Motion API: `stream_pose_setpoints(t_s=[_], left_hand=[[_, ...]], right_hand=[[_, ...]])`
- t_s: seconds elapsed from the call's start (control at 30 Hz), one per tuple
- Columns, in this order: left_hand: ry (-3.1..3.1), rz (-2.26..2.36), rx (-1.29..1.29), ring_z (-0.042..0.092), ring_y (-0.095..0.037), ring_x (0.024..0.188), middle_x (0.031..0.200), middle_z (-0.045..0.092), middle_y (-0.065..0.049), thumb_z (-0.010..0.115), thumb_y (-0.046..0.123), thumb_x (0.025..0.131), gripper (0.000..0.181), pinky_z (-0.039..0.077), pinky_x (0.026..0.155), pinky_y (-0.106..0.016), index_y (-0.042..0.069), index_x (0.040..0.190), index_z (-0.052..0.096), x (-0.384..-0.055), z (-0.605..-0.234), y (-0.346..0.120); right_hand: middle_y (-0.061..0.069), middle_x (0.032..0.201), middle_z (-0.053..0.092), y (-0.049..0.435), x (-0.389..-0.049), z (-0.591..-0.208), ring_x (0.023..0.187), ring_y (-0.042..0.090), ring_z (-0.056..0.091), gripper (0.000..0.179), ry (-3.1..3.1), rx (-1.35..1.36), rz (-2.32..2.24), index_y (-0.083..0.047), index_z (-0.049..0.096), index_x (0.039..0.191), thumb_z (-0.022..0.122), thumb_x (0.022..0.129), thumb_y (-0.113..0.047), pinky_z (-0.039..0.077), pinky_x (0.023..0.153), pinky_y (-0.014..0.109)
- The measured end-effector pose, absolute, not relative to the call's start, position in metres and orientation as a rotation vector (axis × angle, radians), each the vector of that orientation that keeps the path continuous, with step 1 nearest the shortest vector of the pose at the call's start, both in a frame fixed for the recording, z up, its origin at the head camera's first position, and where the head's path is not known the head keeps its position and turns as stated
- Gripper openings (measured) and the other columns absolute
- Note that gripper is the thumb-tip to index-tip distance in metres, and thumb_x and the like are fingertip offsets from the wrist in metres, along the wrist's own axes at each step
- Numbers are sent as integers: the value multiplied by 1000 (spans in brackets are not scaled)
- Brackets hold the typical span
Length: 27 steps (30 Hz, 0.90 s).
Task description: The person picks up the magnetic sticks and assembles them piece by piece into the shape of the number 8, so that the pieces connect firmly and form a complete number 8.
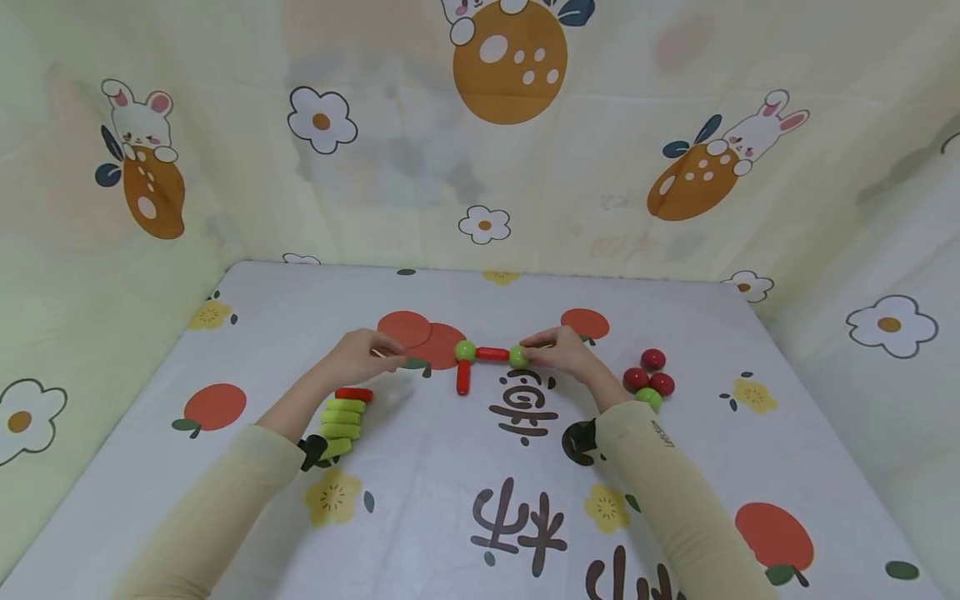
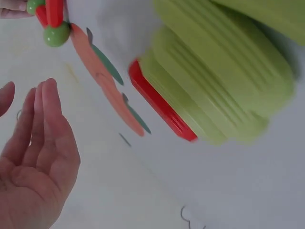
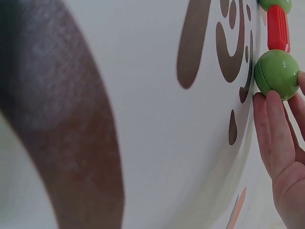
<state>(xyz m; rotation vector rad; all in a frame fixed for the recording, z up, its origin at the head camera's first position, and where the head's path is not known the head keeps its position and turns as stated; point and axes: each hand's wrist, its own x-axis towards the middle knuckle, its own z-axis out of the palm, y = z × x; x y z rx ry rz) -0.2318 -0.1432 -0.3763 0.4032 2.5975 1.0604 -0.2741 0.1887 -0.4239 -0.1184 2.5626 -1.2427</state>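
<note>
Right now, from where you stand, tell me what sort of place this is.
Probably a small screened-off play or recording table: a fruit-printed tablecloth covers it, rabbit-printed hangings rise around it, and toy-like red rods and green balls lie on top.

The counter (image 1: 420,517) is white, printed with red fruit (image 1: 213,407), yellow flowers (image 1: 333,497) and dark lettering (image 1: 538,550). On its left lie green sticks (image 1: 341,431) in a row, a red stick (image 1: 354,394) at the far end. Near the middle lies a joined frame (image 1: 492,354) of red bars (image 1: 463,377) and two green balls (image 1: 465,351). Rightward, three dark red balls (image 1: 636,380) cluster with a single green ball (image 1: 648,400).
</note>
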Motion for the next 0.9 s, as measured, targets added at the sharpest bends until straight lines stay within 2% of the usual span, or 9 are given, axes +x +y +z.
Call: stream_pose_setpoints(t_s=[0.33, 0.57, 0.9], left_hand=[[2751, 686, 567, 57, -24, 88, 92, 64, -9, 60, 11, 87, 20, 48, 79, -38, -2, 102, 66, -219, -385, -168], [2741, 572, 464, 56, -30, 96, 99, 64, -14, 57, 10, 89, 19, 46, 85, -43, -2, 102, 67, -214, -393, -176], [2742, 457, 532, 55, -26, 86, 94, 64, -13, 57, 1, 86, 18, 47, 80, -40, -3, 102, 66, -213, -400, -186]], right_hand=[[13, 114, 61, 189, -274, -425, 102, 25, 53, 34, 2565, -124, -1247, -5, 65, 113, 65, 85, -23, 47, 83, 32], [13, 112, 62, 190, -274, -425, 101, 24, 55, 32, 2563, -107, -1244, -4, 66, 111, 66, 85, -22, 47, 81, 31], [14, 110, 63, 190, -274, -423, 101, 24, 54, 32, 2562, -129, -1248, -4, 66, 111, 66, 84, -22, 47, 78, 29]])
